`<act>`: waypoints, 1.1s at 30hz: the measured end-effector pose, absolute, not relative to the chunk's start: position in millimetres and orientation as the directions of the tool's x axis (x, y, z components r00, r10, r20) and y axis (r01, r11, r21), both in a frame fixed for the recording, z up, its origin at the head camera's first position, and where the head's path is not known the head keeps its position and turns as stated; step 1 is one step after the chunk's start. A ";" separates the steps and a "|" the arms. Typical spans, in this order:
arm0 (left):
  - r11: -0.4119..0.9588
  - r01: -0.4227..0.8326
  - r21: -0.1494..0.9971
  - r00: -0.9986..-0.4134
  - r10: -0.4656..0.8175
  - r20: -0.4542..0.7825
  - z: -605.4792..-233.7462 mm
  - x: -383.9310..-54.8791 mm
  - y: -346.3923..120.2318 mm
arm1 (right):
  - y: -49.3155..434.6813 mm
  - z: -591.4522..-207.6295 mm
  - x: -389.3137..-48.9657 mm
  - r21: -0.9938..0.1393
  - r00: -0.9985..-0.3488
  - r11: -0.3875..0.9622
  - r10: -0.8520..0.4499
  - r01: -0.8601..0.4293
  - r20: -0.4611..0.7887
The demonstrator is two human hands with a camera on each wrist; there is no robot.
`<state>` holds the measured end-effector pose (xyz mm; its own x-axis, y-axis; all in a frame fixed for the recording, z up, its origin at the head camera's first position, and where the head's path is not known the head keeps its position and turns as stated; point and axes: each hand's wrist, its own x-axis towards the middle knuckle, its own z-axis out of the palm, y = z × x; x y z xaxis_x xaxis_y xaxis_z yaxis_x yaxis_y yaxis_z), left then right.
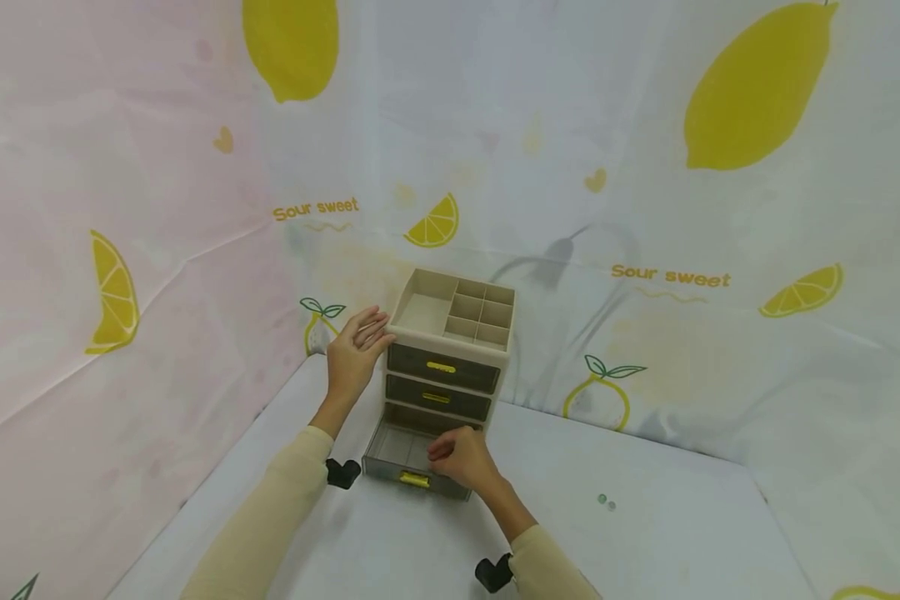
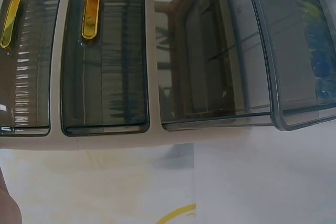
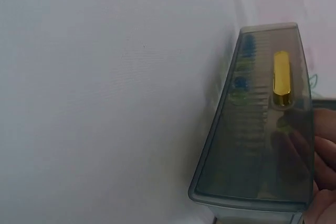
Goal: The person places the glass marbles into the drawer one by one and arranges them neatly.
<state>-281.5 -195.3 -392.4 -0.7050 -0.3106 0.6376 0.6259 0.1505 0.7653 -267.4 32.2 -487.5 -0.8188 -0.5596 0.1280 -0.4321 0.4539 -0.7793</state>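
Note:
A beige desktop organizer point(image 1: 450, 342) stands upright, its bottom drawer point(image 1: 414, 482) pulled out and its two upper drawers closed. My left hand point(image 1: 351, 354) rests on the organizer's upper left side, fingers loosely extended. Over the right part of the pulled-out drawer, my right hand point(image 1: 462, 457) reaches in with thumb and fingers together. Through the smoky drawer front, a small green marble point(image 3: 284, 124) shows at its fingertips, pinched there. Blue and green marbles point(image 2: 322, 64) line up along the inside of the drawer front.
Two small glass marbles point(image 1: 602, 499) lie on the white table point(image 1: 690, 533) to the right. The organizer's top has open compartments point(image 1: 482, 312). Behind and to the left hangs lemon-print cloth point(image 1: 495, 150). A black wrist mount point(image 1: 342, 472) sits near the drawer's left side.

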 end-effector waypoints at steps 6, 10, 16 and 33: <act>0.143 0.624 0.768 -0.709 -0.311 0.633 -392.7 -282.1 -195.3 | 27.8 -486.2 -272.1 -0.763 -0.814 0.500 -0.578 -0.410 0.059; 0.143 0.619 0.772 -0.712 -0.312 0.629 -392.6 -281.8 -195.1 | 26.6 -485.0 -276.2 -0.752 -0.799 0.523 -0.601 -0.402 0.009; 0.136 0.615 0.776 -0.718 -0.311 0.623 -392.0 -282.5 -195.5 | 22.1 -484.4 -280.9 -0.712 -0.800 0.580 -0.598 -0.395 -0.043; 0.140 0.627 0.766 -0.705 -0.316 0.635 -413.4 -302.8 -204.4 | 13.3 -492.6 -277.2 -0.688 -0.823 0.617 -0.566 -0.382 -0.050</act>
<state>-302.8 -204.4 -413.4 -0.7051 -0.3163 0.6347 0.6268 0.1405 0.7664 -277.2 13.3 -492.6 -0.8232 -0.5656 -0.0501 -0.3822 0.6171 -0.6879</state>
